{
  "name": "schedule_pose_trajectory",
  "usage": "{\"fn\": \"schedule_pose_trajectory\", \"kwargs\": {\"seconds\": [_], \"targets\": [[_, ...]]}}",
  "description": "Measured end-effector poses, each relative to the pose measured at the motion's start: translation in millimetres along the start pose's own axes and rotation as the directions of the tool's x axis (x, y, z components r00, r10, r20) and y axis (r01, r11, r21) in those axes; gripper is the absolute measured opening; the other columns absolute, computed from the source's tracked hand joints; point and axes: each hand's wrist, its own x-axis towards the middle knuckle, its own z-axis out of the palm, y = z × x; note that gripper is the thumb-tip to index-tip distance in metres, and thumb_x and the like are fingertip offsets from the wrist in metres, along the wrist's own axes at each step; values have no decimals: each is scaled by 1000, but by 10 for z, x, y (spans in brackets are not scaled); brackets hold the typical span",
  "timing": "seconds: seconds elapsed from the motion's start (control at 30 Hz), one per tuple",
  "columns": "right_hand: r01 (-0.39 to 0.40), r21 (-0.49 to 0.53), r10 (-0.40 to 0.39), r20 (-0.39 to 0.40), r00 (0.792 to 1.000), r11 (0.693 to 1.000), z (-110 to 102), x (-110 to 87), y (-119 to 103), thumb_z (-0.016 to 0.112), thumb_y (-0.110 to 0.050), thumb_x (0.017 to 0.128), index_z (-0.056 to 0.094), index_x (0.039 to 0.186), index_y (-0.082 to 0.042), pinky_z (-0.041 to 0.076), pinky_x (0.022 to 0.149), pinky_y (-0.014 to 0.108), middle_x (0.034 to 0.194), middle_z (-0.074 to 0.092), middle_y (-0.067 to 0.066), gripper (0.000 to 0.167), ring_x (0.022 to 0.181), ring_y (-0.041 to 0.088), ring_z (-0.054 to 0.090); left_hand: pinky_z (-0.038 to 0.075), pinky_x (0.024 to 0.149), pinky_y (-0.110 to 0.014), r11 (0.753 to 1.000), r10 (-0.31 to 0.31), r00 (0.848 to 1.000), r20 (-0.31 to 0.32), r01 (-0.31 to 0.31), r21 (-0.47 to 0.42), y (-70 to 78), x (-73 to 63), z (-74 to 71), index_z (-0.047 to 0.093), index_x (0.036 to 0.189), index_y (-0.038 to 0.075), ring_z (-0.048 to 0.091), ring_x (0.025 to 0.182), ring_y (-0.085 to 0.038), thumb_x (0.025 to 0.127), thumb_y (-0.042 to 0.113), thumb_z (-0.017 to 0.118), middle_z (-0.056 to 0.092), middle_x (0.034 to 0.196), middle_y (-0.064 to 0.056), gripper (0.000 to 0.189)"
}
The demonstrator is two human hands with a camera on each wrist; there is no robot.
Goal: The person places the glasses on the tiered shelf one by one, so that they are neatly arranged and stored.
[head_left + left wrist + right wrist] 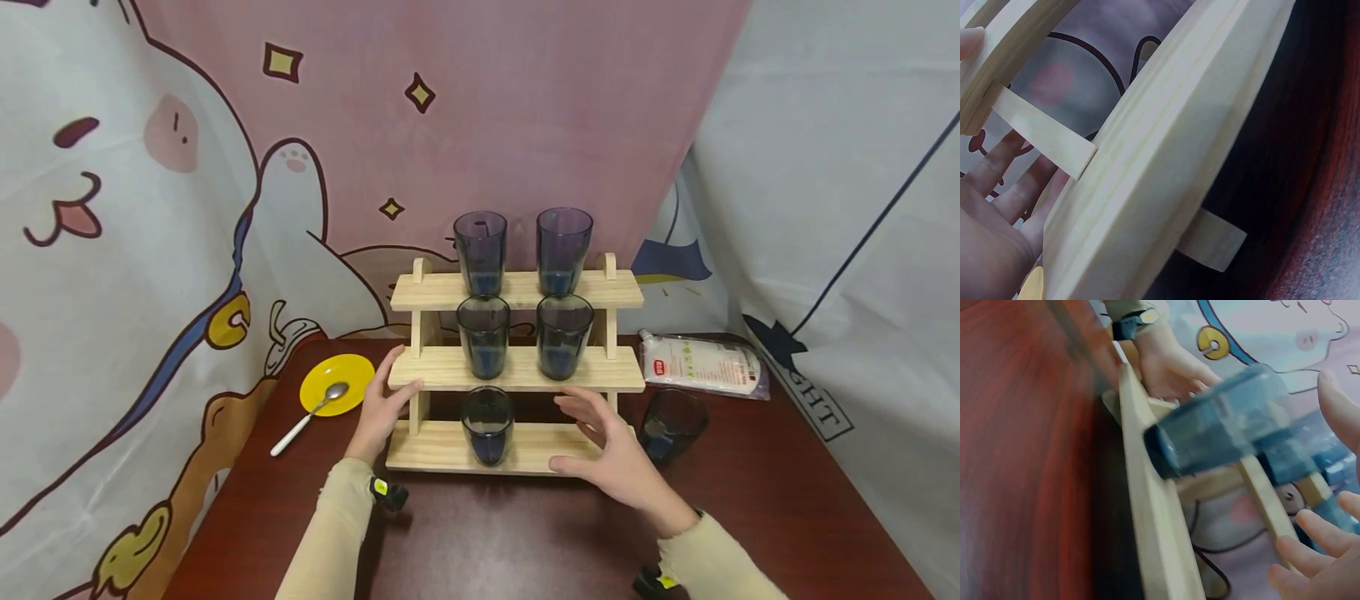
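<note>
A three-tier wooden display shelf (516, 368) stands on the table. Two dark tinted glasses are on its top tier, two more on the middle tier, and one glass (488, 429) is upright left of centre on the bottom tier. My left hand (381, 417) holds the left end of the middle board, its thumb on the front edge; the left wrist view shows fingers beside the side post (1044, 131). By the right part of the bottom tier, my right hand (611, 450) is spread and holds nothing. Another dark glass (672, 425) is on the table behind that hand.
At the left lies a yellow plate (322, 386) with a white-handled spoon (303, 427) across its rim. A white packaged pouch (705, 365) lies at the back right. Printed cloth (525, 108) hangs behind and beside the table.
</note>
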Motion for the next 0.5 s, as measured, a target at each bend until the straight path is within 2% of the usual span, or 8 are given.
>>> {"fn": "schedule_pose_trajectory", "kwargs": {"seconds": [0.13,0.2,0.3,0.5], "targets": [[52,-62,-56,-62,997,997,-233,-99,-53,92,-6,80,45,156,-10,41,113,22,149,58,13,89,139,11,52,56,96,-53,1000,-3,1000,1,3,-6,-7,-3,4,46,156,44,62,122,-33,95,28,80,42,163,0,72],[77,-99,-86,-97,992,992,-342,-143,-95,92,-3,78,47,155,-10,39,110,14,148,58,17,90,138,6,52,56,97,-54,1000,-1,1000,4,1,-6,-7,-5,6,45,157,43,62,122,-34,96,27,80,42,164,-2,72],[90,-190,-119,-148,982,978,-511,-201,-149,94,0,75,48,154,-12,38,108,10,147,59,18,92,137,-1,51,55,97,-56,1000,-1,1000,2,1,-2,-5,-1,6,45,157,42,62,123,-34,96,27,80,41,164,-1,72],[28,-360,-124,-245,961,933,-842,-304,-111,96,-1,72,46,157,-17,30,108,5,149,56,19,99,137,-9,43,54,99,-58,1000,3,1000,0,-3,2,-14,13,-1,44,158,40,61,124,-35,96,26,80,40,165,-2,72]]}}
